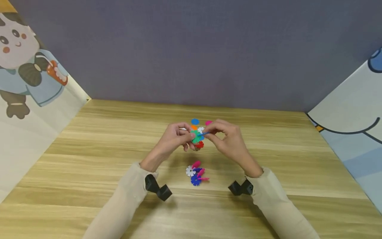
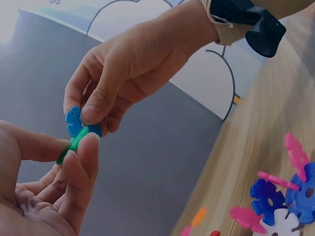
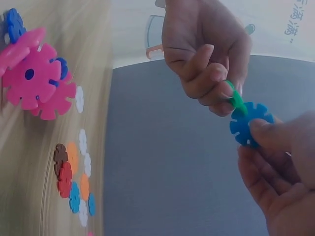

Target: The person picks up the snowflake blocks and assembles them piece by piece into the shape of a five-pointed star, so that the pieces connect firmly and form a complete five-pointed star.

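My left hand (image 1: 178,136) pinches a green notched disc (image 1: 195,136), a snowflake building piece, between thumb and fingers. Opposite it, my right hand (image 1: 227,136) pinches a blue notched disc (image 3: 242,129) of the same kind. The two discs meet edge to edge, crossed at an angle, with the green disc (image 2: 76,141) partly behind the left fingertips. Both hands are raised over the table. Below them, nearer the body, lies a cluster of joined discs: a white disc (image 1: 190,171), a dark blue disc (image 1: 195,180) and several pink discs (image 3: 33,73).
Behind the hands, loose discs lie on the wooden table (image 1: 89,149): a blue one (image 1: 195,121), a pink one (image 1: 208,122), a red one (image 3: 64,180), a brown one (image 3: 60,160), plus several orange and white ones. A grey panel (image 1: 191,53) rises along the table's far edge.
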`<state>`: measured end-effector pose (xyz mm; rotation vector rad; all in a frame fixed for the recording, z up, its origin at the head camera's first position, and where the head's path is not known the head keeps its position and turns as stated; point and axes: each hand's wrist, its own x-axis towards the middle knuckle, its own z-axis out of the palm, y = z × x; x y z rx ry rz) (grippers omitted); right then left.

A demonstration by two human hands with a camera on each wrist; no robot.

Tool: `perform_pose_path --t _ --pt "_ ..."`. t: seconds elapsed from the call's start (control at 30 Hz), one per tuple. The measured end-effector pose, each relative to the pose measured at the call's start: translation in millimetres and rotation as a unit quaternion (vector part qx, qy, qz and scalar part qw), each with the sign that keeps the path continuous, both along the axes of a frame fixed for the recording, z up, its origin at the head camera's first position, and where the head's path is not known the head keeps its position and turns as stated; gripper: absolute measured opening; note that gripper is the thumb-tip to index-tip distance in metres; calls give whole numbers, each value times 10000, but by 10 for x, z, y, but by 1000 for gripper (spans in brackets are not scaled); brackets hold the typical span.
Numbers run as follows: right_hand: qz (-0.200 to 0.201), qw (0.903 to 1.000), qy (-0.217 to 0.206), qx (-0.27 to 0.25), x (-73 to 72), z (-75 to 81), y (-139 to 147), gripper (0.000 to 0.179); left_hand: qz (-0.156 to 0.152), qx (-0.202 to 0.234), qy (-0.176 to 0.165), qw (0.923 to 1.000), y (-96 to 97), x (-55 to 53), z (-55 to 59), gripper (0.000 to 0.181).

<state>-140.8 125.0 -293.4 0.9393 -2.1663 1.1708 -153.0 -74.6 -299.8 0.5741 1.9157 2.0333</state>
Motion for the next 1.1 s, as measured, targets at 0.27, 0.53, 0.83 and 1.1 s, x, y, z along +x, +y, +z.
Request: perform_pose_path --t 0.27,0.53,0.83,1.1 --pt "-152 9998 -58 59 -44 -20 19 12 39 -115 -42 9999 -58 -58 -27 7" --pt "-434 9970 -611 173 -163 -134 47 11 305 42 -206 9993 -89 -77 -16 7" --pt "-486 9818 -1482 1088 -335 -379 6 10 475 121 -228 9985 -68 -81 -25 7" --pt "-413 9625 -2205 1523 -471 -552 -17 19 766 112 -190 9968 -29 -64 -47 4"
